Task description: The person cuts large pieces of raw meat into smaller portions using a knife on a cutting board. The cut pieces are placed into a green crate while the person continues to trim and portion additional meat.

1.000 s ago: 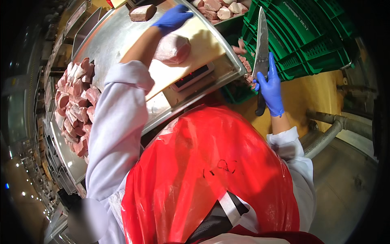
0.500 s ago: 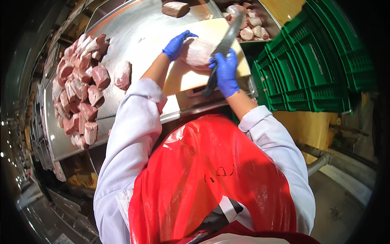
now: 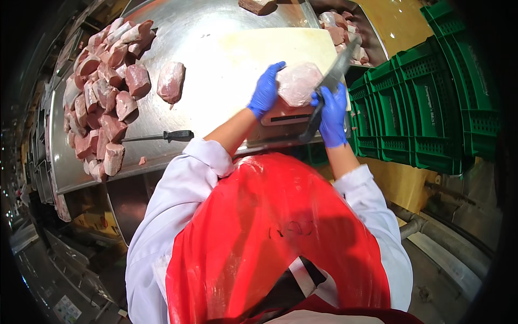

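Observation:
A pale pink chunk of meat (image 3: 299, 82) is held between my hands near the front right of a white cutting board (image 3: 243, 46). Against its left side presses my left hand (image 3: 264, 93), blue-gloved, fingers straight and together. My right hand (image 3: 333, 113), also blue-gloved, is wrapped round the handle of a large knife (image 3: 340, 66). The blade tilts up to the far right, and my right fingertips reach the meat's right side. Just on the near side of the meat shows a white scale (image 3: 287, 118) with a dark display, partly covered.
Cut meat pieces (image 3: 102, 100) are heaped on the metal table's left; a single piece (image 3: 171, 82) lies beside them. A black-handled sharpening steel (image 3: 178, 135) rests near the front edge. Another chunk (image 3: 258, 5) sits at the back. A meat-filled tray (image 3: 369, 32) and green crates (image 3: 415, 102) stand right.
Both hands have brought the meat nearer to me and rightward over the board, closer to the scale. The knife has stayed in my right hand. My view has shifted, uncovering the sharpening steel.

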`<act>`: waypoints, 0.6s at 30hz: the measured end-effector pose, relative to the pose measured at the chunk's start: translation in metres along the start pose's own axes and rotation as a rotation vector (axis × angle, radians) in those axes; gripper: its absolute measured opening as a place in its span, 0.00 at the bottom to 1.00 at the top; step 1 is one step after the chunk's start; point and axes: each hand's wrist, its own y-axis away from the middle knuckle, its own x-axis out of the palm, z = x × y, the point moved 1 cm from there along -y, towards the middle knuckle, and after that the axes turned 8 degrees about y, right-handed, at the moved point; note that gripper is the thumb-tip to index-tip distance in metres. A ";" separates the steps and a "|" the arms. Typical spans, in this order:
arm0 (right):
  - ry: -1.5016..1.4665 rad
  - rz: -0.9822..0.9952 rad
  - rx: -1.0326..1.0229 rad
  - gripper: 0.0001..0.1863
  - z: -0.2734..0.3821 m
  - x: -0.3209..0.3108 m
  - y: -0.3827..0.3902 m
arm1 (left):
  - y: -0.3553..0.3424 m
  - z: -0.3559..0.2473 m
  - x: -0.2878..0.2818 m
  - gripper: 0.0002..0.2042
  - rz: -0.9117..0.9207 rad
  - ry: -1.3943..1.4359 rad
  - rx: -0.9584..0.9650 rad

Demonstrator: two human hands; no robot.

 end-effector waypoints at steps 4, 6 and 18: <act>-0.023 0.269 0.026 0.25 0.001 -0.008 -0.091 | 0.015 -0.019 0.020 0.26 -0.068 0.355 -0.203; 0.244 0.230 -0.066 0.21 0.013 -0.016 -0.088 | 0.020 -0.012 0.012 0.30 -0.059 0.711 -0.378; 1.424 0.281 -0.608 0.40 -0.006 -0.031 0.082 | 0.018 -0.031 -0.058 0.22 -0.347 0.409 -0.201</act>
